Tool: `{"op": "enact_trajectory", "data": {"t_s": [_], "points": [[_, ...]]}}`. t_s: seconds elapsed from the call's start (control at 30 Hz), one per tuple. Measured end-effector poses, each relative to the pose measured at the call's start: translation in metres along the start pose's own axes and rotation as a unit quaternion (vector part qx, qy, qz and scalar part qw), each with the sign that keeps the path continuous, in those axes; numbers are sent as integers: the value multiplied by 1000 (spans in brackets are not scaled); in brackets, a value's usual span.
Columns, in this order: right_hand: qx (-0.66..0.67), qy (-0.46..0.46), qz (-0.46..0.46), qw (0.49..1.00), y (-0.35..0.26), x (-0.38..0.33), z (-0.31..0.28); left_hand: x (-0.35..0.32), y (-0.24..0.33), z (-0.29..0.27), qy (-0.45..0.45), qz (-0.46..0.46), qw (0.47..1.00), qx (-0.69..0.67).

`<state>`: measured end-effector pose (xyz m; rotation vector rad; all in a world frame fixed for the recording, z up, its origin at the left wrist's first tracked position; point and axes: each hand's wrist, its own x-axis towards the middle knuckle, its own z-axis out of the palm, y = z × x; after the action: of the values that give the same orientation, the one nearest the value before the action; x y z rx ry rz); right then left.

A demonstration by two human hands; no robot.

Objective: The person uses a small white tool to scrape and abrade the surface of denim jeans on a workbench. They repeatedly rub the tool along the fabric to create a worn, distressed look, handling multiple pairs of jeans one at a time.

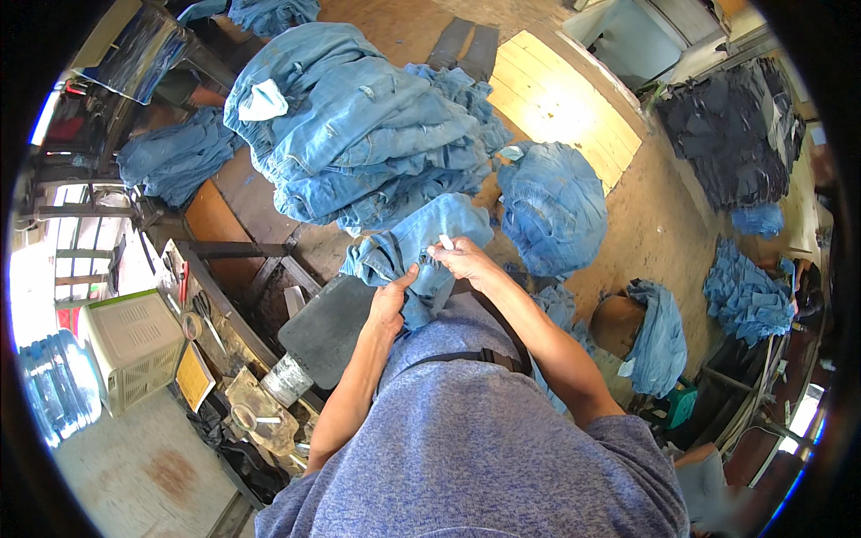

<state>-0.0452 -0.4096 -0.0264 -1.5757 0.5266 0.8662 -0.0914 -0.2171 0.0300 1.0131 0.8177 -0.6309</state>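
A pair of light blue jeans (pixel 444 215) lies bunched in front of my waist, held between both hands. My left hand (pixel 391 303) is closed on the near left part of the denim, thumb on top. My right hand (pixel 466 263) pinches the cloth by a dark detail near its edge. A small white piece (pixel 446 242), perhaps chalk, sticks up from the right fingers; its kind is not clear. Just beyond the jeans rises a large heap of blue jeans (pixel 359 134).
A rounded denim bundle (pixel 553 211) sits right of the heap. Near my left arm are a dark flat board (pixel 327 330) and a bench with scissors (pixel 208 316). A beige box-shaped appliance (pixel 134 345) stands left. Black garments (pixel 731 130) are piled far right; a person's arm (pixel 695 455) shows lower right.
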Motion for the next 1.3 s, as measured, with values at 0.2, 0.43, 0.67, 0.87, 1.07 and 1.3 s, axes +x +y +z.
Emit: {"op": "enact_trajectory", "data": {"t_s": [0.2,0.43,0.67,0.87,1.07,1.3], "points": [[-70,33,-47,996,-12,-5,-2,17,-11,-14,-28,12,999,-14],[-104,-5,-136,985,-20,-8,4,15,-11,-15,-17,28,999,0],[-205,19,-87,975,-23,-3,0,14,-10,-15,-40,26,999,-18],[-247,48,-105,962,-21,8,4,15,-11,-11,-25,34,999,-5],[-262,15,-137,955,-17,22,5,13,-10,-9,-22,45,999,-1],[-288,4,-112,951,-24,27,-6,18,-13,-11,-18,45,999,-8]]}}
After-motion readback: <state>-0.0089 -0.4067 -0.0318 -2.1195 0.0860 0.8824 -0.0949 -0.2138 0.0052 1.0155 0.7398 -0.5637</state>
